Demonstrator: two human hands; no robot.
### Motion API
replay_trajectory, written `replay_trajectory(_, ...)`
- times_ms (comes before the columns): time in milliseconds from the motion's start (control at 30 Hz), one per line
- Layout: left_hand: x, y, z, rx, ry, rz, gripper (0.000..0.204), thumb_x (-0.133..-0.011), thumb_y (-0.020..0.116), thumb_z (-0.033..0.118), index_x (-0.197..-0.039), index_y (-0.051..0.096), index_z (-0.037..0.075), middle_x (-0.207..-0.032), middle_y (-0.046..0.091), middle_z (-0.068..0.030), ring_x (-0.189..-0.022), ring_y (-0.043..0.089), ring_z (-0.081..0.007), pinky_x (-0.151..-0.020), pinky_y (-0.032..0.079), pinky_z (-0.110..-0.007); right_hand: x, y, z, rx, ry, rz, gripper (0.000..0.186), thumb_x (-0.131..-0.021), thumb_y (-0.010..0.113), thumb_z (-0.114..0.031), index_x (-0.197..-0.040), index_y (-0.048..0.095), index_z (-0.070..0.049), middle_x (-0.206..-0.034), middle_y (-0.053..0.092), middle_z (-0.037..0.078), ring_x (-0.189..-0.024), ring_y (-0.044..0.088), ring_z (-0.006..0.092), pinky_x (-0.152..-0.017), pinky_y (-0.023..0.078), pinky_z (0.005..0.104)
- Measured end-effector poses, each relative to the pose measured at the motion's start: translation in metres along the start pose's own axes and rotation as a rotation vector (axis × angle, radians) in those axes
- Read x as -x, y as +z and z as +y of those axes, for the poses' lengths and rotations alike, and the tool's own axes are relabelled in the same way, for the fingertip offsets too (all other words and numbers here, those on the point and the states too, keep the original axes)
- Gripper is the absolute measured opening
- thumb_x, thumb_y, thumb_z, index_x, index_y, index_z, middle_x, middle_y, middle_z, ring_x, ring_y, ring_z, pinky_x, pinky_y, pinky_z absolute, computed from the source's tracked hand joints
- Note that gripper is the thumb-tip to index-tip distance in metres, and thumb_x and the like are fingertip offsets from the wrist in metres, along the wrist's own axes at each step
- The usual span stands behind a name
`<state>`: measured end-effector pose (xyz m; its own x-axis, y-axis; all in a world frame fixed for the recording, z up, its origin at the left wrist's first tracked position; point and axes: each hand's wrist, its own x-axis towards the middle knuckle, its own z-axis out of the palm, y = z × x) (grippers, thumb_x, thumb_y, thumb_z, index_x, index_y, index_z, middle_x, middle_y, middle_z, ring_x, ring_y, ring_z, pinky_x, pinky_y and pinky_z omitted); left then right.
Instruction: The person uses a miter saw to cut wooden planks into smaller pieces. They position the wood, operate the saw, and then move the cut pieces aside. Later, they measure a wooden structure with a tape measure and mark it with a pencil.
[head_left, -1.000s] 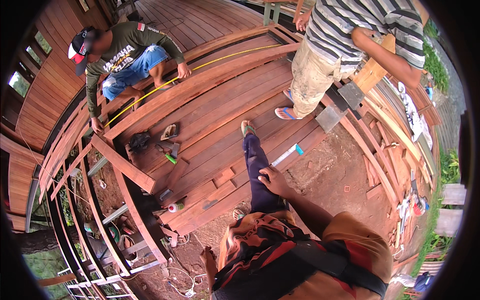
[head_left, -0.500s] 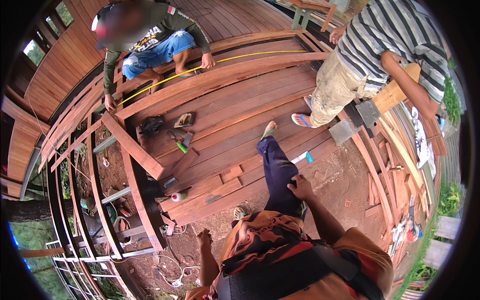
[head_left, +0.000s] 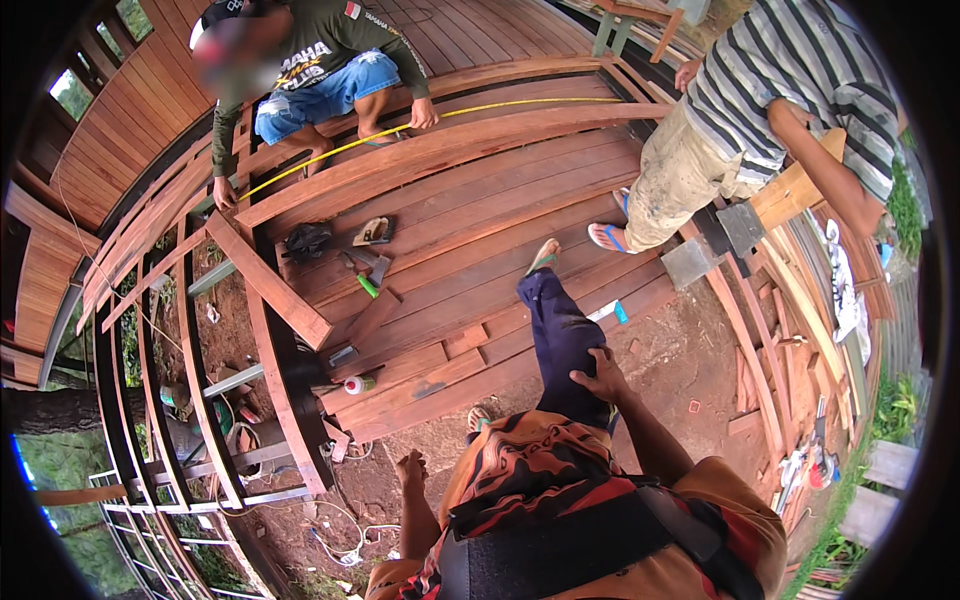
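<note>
My left hand (head_left: 411,470) hangs beside my left side, its fingers curled inward, and no object shows in it. On my raised right leg (head_left: 560,345) rests my right hand (head_left: 599,376), fingers spread over the dark trouser cloth. My right foot stands on reddish-brown deck boards (head_left: 480,240). Just past that leg lies a try square (head_left: 610,312) with a light blue handle. Left of me, a small white bottle (head_left: 358,384) stands near short wood offcuts (head_left: 445,365). Farther off are a green-handled tool (head_left: 368,287), a black plastic bag (head_left: 307,240) and a loose board (head_left: 268,280).
A crouching person stretches a yellow tape measure (head_left: 330,153) along a long curved plank (head_left: 430,150). At right stands a person in a striped shirt (head_left: 790,90). Open joists (head_left: 205,400) expose soil at left; timber (head_left: 800,290) is piled at right. A white cable (head_left: 345,545) lies low.
My view has shifted slightly. The crouching person's head has lifted a little, while the tape stays stretched along the plank. My right hand remains on my leg.
</note>
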<state>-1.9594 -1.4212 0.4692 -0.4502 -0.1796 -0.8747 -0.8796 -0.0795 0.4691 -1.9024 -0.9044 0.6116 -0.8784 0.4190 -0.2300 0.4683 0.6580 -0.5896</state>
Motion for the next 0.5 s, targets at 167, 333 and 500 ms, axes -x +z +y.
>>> replay_trajectory(167, -0.010, -0.007, -0.007, -0.043, 0.016, -0.023, 0.030, -0.101, 0.063, 0.031, -0.098, 0.067, 0.001, -0.066, 0.057, -0.0037, -0.047, 0.047, -0.0115, -0.040, 0.037, -0.029, 0.003, 0.008, -0.007, -0.013, -0.007, -0.001, 0.085, -0.085, 0.077, -0.054, -0.141, 0.046, 0.002, -0.145, 0.043, 0.033, -0.133, 0.049, 0.0502, -0.106, 0.047, 0.0526)
replay_trajectory(333, 0.006, 0.002, 0.012, -0.107, 0.070, -0.075, 0.031, -0.101, 0.061, 0.031, -0.097, 0.067, 0.002, -0.063, 0.052, -0.0005, -0.046, 0.043, -0.0094, -0.041, 0.032, -0.025, 0.021, 0.010, -0.002, -0.057, 0.036, 0.027, 0.076, -0.086, 0.076, -0.051, -0.137, 0.052, 0.000, -0.137, 0.052, 0.029, -0.126, 0.055, 0.0475, -0.102, 0.049, 0.0519)
replay_trajectory(500, -0.012, -0.008, 0.000, 0.062, -0.023, -0.049, 0.040, -0.103, 0.051, 0.035, -0.099, 0.069, 0.000, -0.065, 0.059, -0.0056, -0.045, 0.045, -0.0114, -0.040, 0.033, -0.026, 0.011, 0.014, 0.002, -0.001, -0.014, 0.074, 0.073, -0.086, 0.074, -0.053, -0.134, 0.055, -0.001, -0.134, 0.056, 0.025, -0.125, 0.057, 0.0458, -0.102, 0.048, 0.0521)
